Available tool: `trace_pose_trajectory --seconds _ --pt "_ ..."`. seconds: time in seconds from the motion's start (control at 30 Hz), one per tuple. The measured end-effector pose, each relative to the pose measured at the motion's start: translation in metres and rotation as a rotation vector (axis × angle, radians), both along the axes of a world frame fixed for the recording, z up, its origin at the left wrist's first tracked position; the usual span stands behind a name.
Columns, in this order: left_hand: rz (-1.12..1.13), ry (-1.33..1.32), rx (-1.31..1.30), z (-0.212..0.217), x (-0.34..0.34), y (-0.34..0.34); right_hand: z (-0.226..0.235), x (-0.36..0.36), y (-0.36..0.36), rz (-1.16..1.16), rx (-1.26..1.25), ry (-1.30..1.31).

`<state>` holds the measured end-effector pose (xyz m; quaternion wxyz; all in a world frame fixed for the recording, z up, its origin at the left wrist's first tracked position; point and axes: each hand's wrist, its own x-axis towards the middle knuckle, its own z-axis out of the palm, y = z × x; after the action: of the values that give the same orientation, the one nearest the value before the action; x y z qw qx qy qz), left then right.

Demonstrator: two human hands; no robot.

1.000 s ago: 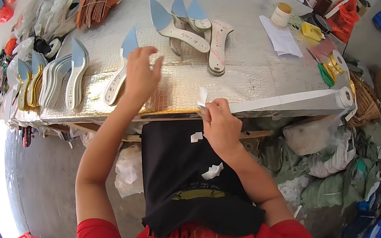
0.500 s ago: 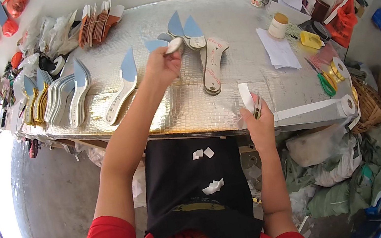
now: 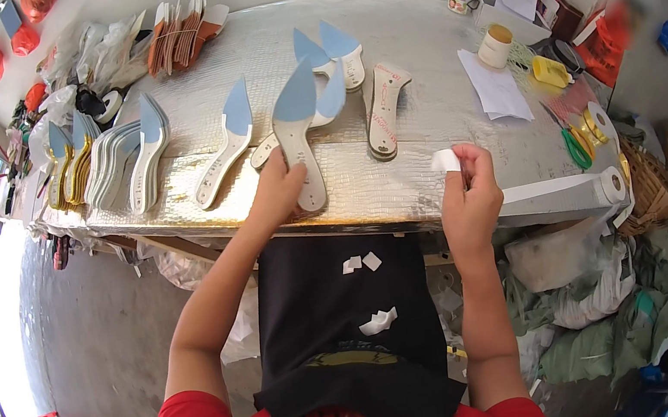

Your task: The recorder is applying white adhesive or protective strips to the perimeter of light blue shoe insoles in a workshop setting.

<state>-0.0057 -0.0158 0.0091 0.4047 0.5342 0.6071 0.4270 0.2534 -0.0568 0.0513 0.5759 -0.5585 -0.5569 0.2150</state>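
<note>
My left hand (image 3: 279,191) grips a pointed shoe insole (image 3: 297,140), white with a blue tip, by its narrow heel end near the table's front edge. Behind it another blue-tipped insole (image 3: 332,104) lies slanting, partly covered. My right hand (image 3: 472,195) pinches a short piece of white tape (image 3: 445,160) between thumb and fingers; whether anything else is in the palm is hidden. From beside that hand a white strip runs along the edge to a tape roll (image 3: 613,186). A stack of white insoles (image 3: 387,113) with red print lies between the hands, farther back.
Stacks of insoles (image 3: 146,155) and a single insole (image 3: 226,147) lie to the left; a bundle of brown pieces (image 3: 184,36) sits behind. At right are papers (image 3: 496,85), a jar (image 3: 495,48), a yellow bottle (image 3: 550,71) and green-handled scissors (image 3: 576,148). Tape scraps (image 3: 379,321) rest on my apron.
My left hand has come back toward the table's front edge and now holds an insole upright before me. My right hand has risen slightly, with the tape piece now between its fingertips.
</note>
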Motion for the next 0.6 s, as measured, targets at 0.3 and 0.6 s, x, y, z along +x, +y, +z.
trace_pose_trajectory --seconds 0.3,0.6 --pt "0.11 0.27 0.065 0.004 0.011 0.02 0.021 -0.021 -0.031 0.107 -0.207 0.091" --pt "-0.069 -0.137 -0.192 -0.003 -0.004 0.009 0.011 -0.004 -0.029 0.152 0.4 -0.259"
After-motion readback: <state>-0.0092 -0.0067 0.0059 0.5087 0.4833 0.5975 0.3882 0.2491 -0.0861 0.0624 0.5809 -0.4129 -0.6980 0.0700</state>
